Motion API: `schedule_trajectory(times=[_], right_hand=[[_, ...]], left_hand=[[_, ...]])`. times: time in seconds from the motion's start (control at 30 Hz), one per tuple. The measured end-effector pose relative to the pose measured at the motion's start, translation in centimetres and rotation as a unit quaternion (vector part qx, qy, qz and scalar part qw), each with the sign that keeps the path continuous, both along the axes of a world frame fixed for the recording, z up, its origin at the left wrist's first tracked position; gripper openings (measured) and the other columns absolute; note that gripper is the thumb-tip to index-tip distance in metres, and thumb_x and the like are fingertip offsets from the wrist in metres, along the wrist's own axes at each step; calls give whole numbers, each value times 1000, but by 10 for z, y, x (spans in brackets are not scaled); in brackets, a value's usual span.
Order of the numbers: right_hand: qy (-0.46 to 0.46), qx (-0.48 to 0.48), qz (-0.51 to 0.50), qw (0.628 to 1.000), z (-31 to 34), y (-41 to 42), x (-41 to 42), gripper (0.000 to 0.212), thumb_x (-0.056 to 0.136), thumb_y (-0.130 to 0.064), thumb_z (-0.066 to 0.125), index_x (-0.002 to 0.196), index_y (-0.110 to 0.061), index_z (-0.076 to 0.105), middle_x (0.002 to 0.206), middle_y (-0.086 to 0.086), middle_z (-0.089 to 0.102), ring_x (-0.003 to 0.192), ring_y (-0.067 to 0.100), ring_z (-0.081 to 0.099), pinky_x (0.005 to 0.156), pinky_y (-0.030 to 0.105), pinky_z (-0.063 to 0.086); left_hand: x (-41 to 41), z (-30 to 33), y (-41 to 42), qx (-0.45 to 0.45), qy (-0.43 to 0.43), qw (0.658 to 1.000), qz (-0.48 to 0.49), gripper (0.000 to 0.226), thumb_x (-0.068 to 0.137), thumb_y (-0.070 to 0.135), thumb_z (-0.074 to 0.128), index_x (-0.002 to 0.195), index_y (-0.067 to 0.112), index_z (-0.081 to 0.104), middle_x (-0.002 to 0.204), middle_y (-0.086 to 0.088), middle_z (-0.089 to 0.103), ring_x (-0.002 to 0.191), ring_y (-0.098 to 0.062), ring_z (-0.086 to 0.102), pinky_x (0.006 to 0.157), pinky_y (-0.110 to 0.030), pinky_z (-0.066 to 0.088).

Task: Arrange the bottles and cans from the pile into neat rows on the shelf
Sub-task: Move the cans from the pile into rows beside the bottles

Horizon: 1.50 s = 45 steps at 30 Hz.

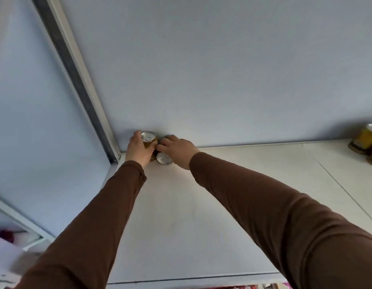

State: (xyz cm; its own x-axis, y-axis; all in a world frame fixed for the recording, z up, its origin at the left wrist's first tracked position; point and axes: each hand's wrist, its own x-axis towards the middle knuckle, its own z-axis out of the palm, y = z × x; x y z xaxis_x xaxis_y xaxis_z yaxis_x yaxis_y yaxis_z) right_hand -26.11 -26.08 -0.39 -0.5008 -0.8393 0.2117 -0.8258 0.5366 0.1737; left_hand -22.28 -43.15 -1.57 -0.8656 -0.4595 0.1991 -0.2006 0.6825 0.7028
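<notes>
Head view: left hand clamped on gold can, right hand over its neighbours, back-left corner of shelf; row barely begun, far cans still unplaced.

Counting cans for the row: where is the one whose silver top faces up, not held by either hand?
In the head view the silver-topped can stands at the shelf's far left corner, between the left hand and right hand, in front of the gold can.
</notes>
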Motion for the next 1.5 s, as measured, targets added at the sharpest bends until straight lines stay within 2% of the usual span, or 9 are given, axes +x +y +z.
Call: schedule_trajectory(times=[0.17, 0.27, 0.43, 0.53, 0.63, 1.1, 1.27, 1.33, 1.5], right_hand=[[71, 33, 19, 997, -4, 0, -2, 46, 88, -14, 57, 132, -25, 50, 131, 6, 45, 120, 28, 43, 84, 38, 51], [-26, -60, -30, 997, 3, 22, 3, 55, 82, -28, 70, 133, -28, 49, 134, 0, 48, 122, 21, 45, 83, 37, 51], [-246, -336, -167, 894, 4, 93, 31, 50, 67, -47, 81, 105, -31, 54, 97, -10, 65, 88, 13, 61, 73, 30, 51], [-303, -393, -227, 838, 0, 135, 54, 50, 63, -55, 80, 100, -33, 55, 92, -12, 67, 85, 7, 62, 70, 26, 50], [-303, -407, -272, 817, -3, 169, 81, 53, 58, -68, 76, 96, -36, 55, 88, -13, 67, 81, 4, 62, 67, 26, 50], [-245, -413, -320, 817, -15, 214, 133, 60, 63, -72, 74, 99, -28, 54, 93, -15, 63, 88, 3, 59, 72, 26, 49], [-278, -391, -316, 819, 2, 227, 127, 78, 70, -86, 46, 121, -28, 56, 107, -12, 66, 96, 4, 63, 80, 26, 50], [-293, -381, -308, 821, 5, 230, 123, 76, 73, -79, 53, 130, -29, 53, 115, -11, 65, 100, 4, 62, 84, 26, 49], [-308, -325, -296, 844, -1, 221, 122, 76, 72, -59, 76, 137, -32, 47, 124, -9, 62, 112, 11, 57, 91, 28, 46]], left_hand=[[-2, -7, -7, 28, 27, 999, -25, 56, 85, 31, 74, 131, 14, 47, 126, -13, 57, 117, -30, 55, 102, -41, 44], [7, -8, -4, 43, 25, 997, -54, 58, 85, 31, 76, 133, 17, 47, 126, -9, 59, 117, -27, 56, 100, -42, 46], [40, -14, 30, 96, 36, 982, -157, 57, 83, 32, 78, 133, 26, 52, 124, 3, 60, 113, -18, 56, 93, -31, 46], [61, -12, 63, 129, 39, 966, -220, 55, 81, 32, 80, 129, 33, 54, 118, 14, 61, 112, -11, 58, 94, -25, 46], [78, -11, 94, 165, 23, 946, -278, 62, 78, 34, 81, 133, 33, 53, 126, 12, 61, 117, -5, 57, 102, -31, 48], [106, -24, 154, 175, -2, 923, -341, 74, 67, 45, 85, 130, 28, 50, 127, 12, 61, 122, -6, 55, 103, -30, 47], [112, -43, 159, 154, -31, 936, -315, 77, 66, 30, 91, 129, 30, 46, 120, 16, 62, 109, 8, 59, 93, -16, 48], [111, -46, 163, 126, -18, 945, -301, 71, 66, 30, 91, 123, 27, 49, 115, 14, 64, 102, 11, 58, 82, -7, 44], [109, -51, 171, 111, -7, 954, -280, 68, 67, 29, 91, 122, 20, 53, 112, 6, 64, 101, -7, 60, 78, -10, 42]])
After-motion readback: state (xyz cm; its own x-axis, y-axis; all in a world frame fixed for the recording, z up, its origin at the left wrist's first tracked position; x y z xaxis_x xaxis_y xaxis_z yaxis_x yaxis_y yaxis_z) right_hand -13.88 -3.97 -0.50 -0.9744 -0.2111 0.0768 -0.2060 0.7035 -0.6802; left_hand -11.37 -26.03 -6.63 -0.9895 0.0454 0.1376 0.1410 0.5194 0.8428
